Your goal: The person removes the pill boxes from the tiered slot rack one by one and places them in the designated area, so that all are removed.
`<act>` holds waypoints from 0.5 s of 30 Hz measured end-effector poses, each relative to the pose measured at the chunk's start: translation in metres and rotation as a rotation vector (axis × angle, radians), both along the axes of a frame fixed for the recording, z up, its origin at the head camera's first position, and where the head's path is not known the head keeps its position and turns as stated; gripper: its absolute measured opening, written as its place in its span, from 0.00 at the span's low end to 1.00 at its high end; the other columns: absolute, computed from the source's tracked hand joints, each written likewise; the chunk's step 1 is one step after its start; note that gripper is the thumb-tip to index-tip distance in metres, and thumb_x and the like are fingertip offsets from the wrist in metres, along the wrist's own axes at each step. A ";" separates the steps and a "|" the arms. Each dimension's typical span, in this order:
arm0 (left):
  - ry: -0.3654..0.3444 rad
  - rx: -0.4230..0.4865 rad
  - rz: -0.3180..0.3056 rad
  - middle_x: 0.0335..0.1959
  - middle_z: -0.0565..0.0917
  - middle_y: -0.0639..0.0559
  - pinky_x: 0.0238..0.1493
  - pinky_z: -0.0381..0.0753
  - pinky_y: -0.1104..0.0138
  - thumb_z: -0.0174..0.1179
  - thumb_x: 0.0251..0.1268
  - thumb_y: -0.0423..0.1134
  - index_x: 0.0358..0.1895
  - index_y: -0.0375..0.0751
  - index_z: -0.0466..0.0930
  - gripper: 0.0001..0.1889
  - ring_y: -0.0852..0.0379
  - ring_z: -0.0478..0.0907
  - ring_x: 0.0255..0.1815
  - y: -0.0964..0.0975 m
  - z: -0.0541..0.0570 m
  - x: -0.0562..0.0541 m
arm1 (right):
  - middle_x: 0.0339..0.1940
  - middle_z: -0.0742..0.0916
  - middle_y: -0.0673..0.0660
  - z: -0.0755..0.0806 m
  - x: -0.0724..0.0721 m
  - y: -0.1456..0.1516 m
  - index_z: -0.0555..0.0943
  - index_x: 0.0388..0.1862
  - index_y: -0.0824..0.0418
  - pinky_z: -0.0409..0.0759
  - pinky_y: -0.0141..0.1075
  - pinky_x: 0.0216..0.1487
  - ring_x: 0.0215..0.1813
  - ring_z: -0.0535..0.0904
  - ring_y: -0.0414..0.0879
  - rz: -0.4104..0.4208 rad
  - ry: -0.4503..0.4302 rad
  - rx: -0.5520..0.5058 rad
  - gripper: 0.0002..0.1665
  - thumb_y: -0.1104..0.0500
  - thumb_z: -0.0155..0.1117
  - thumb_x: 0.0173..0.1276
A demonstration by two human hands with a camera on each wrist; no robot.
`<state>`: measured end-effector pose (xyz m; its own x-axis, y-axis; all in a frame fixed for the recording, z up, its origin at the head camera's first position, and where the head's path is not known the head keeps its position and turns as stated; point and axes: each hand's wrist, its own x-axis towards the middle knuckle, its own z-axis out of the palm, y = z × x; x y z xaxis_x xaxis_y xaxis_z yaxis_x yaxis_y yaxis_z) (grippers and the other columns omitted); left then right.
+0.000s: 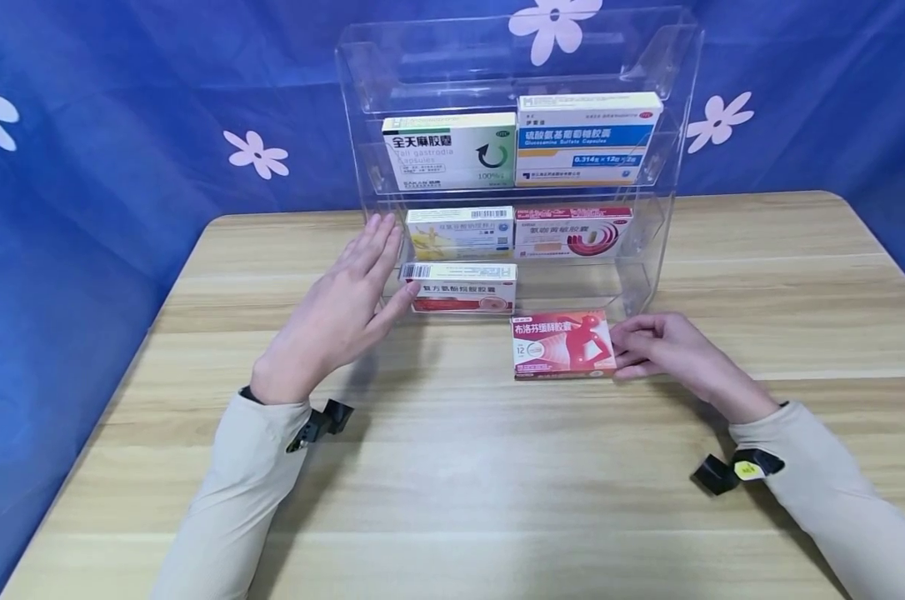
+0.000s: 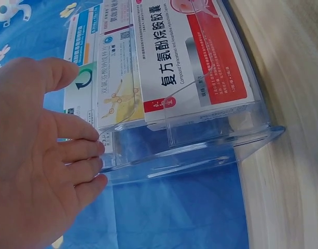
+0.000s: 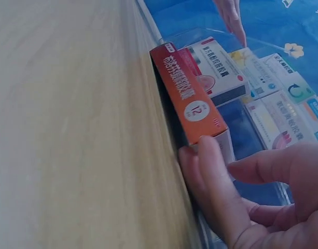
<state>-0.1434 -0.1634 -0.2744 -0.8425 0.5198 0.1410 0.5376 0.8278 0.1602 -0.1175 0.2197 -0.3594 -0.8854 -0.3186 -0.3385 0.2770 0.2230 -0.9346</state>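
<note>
— Holding anything with the right grip (image 1: 666, 350)?
— Yes, pinching the red-and-orange box (image 1: 561, 346) by its right end, just in front of the clear rack (image 1: 572, 283), at the bottom tier's right half.
— Resting on the desk (image 1: 460, 500)?
— Cannot tell.
— And with the left grip (image 1: 340, 304)?
— Holding nothing, extended nearly straight beside the rack's left side, near the white-and-red box (image 1: 463, 290).

Red-orange box (image 1: 563, 347) marked 布洛芬缓释胶囊 and "12". Red-and-white box (image 2: 200, 57) reads 复方氨酚烷胺胶囊, "Compound Paracetamol And Amantadine Hydrochloride Capsules". Upper row: 全天麻胶囊, "100%" on green-and-white box (image 1: 451, 154); "Glucosamine Sulfate Capsules" on blue-and-white box (image 1: 587, 142).
</note>
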 end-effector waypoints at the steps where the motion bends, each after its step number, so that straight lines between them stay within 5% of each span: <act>1: -0.001 0.000 0.000 0.78 0.43 0.37 0.77 0.39 0.58 0.37 0.78 0.55 0.76 0.31 0.43 0.37 0.48 0.35 0.78 0.000 0.000 0.000 | 0.51 0.79 0.71 0.001 0.000 0.000 0.62 0.62 0.85 0.85 0.41 0.45 0.39 0.85 0.44 0.003 -0.001 0.005 0.25 0.66 0.48 0.75; 10: 0.007 0.005 -0.005 0.78 0.43 0.38 0.77 0.40 0.57 0.37 0.78 0.54 0.76 0.31 0.43 0.36 0.47 0.36 0.78 0.000 -0.001 -0.001 | 0.52 0.81 0.71 0.012 0.004 0.000 0.63 0.64 0.80 0.85 0.42 0.44 0.41 0.85 0.45 -0.020 -0.004 0.099 0.27 0.64 0.53 0.73; 15: 0.007 0.004 -0.003 0.78 0.43 0.38 0.77 0.40 0.56 0.36 0.78 0.54 0.76 0.32 0.43 0.36 0.48 0.35 0.78 -0.001 -0.001 -0.002 | 0.44 0.83 0.66 0.022 0.011 -0.006 0.69 0.61 0.76 0.87 0.39 0.38 0.39 0.86 0.48 -0.013 0.115 0.261 0.25 0.63 0.58 0.71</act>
<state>-0.1450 -0.1644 -0.2753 -0.8400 0.5217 0.1491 0.5411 0.8256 0.1601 -0.1069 0.2138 -0.3377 -0.9261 -0.2228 -0.3045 0.1767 0.4571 -0.8717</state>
